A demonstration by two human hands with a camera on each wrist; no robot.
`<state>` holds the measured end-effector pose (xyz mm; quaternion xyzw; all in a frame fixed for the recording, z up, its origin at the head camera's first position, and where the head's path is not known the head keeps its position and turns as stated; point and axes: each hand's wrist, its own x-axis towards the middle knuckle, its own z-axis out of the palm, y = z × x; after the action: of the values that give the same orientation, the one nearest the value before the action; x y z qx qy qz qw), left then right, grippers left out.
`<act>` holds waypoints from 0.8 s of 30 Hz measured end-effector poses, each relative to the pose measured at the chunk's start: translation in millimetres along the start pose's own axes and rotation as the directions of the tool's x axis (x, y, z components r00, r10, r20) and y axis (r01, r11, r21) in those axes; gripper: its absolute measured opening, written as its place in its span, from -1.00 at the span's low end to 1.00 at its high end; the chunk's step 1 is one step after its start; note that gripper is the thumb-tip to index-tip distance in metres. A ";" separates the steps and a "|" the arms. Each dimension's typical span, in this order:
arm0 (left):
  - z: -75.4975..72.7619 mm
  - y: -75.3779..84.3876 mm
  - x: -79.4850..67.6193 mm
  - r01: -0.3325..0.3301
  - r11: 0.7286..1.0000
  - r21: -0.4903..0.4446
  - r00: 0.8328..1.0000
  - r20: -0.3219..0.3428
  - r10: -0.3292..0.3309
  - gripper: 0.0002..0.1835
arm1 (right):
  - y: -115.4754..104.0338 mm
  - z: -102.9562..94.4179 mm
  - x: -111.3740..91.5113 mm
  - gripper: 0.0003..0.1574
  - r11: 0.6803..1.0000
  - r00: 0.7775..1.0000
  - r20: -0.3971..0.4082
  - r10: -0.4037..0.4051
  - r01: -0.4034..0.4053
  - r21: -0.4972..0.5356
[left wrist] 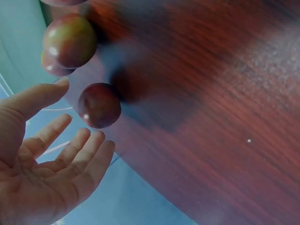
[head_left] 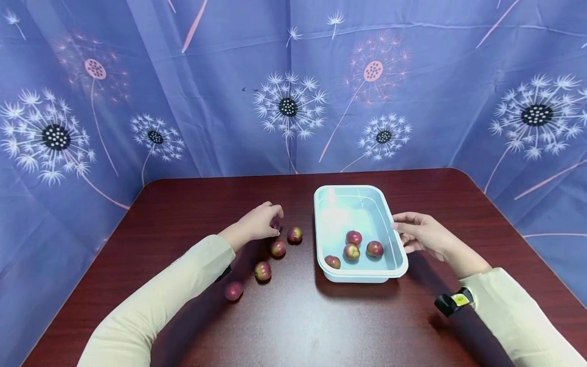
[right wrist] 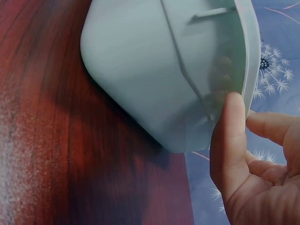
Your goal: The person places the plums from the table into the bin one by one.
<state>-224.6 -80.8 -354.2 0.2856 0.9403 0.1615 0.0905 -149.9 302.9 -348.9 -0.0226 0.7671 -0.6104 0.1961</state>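
Observation:
My left hand [head_left: 259, 221] reaches down over a dark red plum [left wrist: 99, 105] on the table. In the left wrist view its thumb and fingers are spread around that plum, with a gap showing between. Beside it lie more red-and-yellow plums, among them one plum [head_left: 295, 234] to the right and another plum [head_left: 277, 248] nearer. On the right stands a pale blue plastic tub [head_left: 323, 229] with several plums [head_left: 351, 252] inside, towards its near end. My right hand [head_left: 424, 235] pinches the tub's right rim, thumb against the wall below the rim.
Two plums lie nearer the front, one plum [head_left: 263, 271] yellowish and striped, the other plum [head_left: 234, 291] redder. The dark red-brown wooden table [head_left: 284, 326] has rounded far corners. A blue dandelion-print curtain [head_left: 220, 102] hangs behind it and along the sides.

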 end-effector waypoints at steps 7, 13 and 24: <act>3.9 -2.1 0.5 0.013 0.999 0.030 1.000 0.018 -0.013 -0.60 | 1.0 -0.3 0.6 -0.31 1.000 1.000 0.001 0.005 -0.005 0.003; 5.2 -3.2 1.2 0.017 0.999 0.051 0.999 0.032 -0.019 -0.61 | 1.2 -0.5 0.5 -0.30 1.000 1.000 -0.003 0.007 -0.007 -0.009; 7.8 -5.3 0.4 -0.015 0.998 0.067 1.000 0.006 0.015 -0.67 | 1.6 -1.0 1.1 -0.30 1.000 1.000 -0.003 0.014 -0.014 -0.002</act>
<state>-225.6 -82.8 -363.4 0.2960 0.9427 0.1299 0.0822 -151.0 303.9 -350.5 -0.0165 0.7683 -0.6080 0.1994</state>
